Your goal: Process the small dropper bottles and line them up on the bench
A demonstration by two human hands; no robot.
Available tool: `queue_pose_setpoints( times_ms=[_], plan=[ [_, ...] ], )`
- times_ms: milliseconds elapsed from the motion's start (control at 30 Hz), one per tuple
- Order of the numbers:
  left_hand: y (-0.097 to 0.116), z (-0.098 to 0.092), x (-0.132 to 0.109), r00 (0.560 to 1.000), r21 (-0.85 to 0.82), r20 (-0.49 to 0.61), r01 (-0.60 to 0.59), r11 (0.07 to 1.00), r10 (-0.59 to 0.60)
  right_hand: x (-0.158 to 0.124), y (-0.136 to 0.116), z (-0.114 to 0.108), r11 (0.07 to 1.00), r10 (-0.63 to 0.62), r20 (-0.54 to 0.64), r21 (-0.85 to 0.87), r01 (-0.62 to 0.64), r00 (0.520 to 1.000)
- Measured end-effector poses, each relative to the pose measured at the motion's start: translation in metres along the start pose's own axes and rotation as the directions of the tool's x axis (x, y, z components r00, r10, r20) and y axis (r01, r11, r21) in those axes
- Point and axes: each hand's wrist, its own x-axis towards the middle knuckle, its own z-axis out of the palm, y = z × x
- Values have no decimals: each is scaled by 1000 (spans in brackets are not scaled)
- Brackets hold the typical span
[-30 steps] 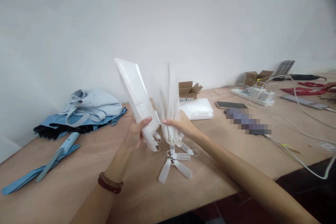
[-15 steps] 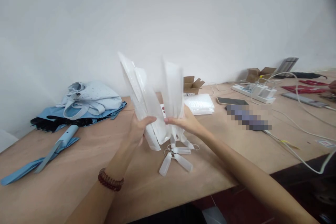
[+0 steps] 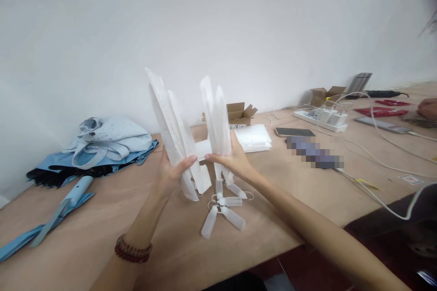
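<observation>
My left hand (image 3: pixel 172 170) is closed on a few long clear plastic sleeves (image 3: pixel 170 127) that stand upright and lean left. My right hand (image 3: pixel 232 161) is closed on another bunch of the same plastic sleeves (image 3: pixel 215 120), held upright close beside the first. Both hands hover just above the wooden table (image 3: pixel 164 245). Below them on the table lie several small translucent tags on rings (image 3: pixel 223 211), some hanging from the sleeves.
A folded blue umbrella cover (image 3: pixel 51 218) and a pale blue bag (image 3: pixel 109 138) lie at the left. Behind the hands sit a small cardboard box (image 3: pixel 241 113) and a stack of clear packets (image 3: pixel 254 138). A phone (image 3: pixel 293 132), power strip (image 3: pixel 322 118) and cables occupy the right; another person's hand (image 3: pixel 426 108) shows far right.
The two bunches of sleeves have come closer together and stand more upright. The view has drifted slightly to the right.
</observation>
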Motion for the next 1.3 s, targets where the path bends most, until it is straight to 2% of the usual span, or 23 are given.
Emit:
queue_pose_setpoints(
  times_ms=[133,200,300,433,533,633,767,867,1000,1067,1200,1300],
  plan=[
    [-6,4,-3,990,-4,136,36,999,-35,-4,10,7,999,-30,148,22,27,988],
    [-9,7,-5,970,-2,237,63,998,-61,-6,14,10,999,-37,221,32,30,975],
    [-13,14,-8,940,-12,328,101,995,-92,-6,17,12,998,-8,240,70,-9,971],
    [-10,17,-6,962,-65,239,150,987,-131,-4,11,10,989,24,188,137,-51,982],
    [-3,9,-1,975,-87,143,184,979,-170,-2,8,6,984,-9,185,176,-24,983],
    [7,-5,5,990,-98,75,124,987,-117,-1,13,3,987,5,218,156,-40,976],
    [15,-18,9,999,-100,47,-5,995,10,0,26,3,989,80,279,99,-112,957],
    [8,-18,9,998,-34,59,-12,999,14,-1,32,4,986,103,282,97,-136,954],
    [-17,-9,6,992,101,121,34,994,-46,-3,32,4,970,142,286,150,-191,948],
    [-28,-3,5,985,148,167,21,989,-45,-3,33,3,966,128,262,186,-180,956],
    [-38,7,2,966,84,254,27,996,-48,-1,35,3,978,90,181,171,-122,979],
    [-40,12,2,974,45,182,126,991,-132,1,34,5,979,73,126,182,-95,989]
  ],
)
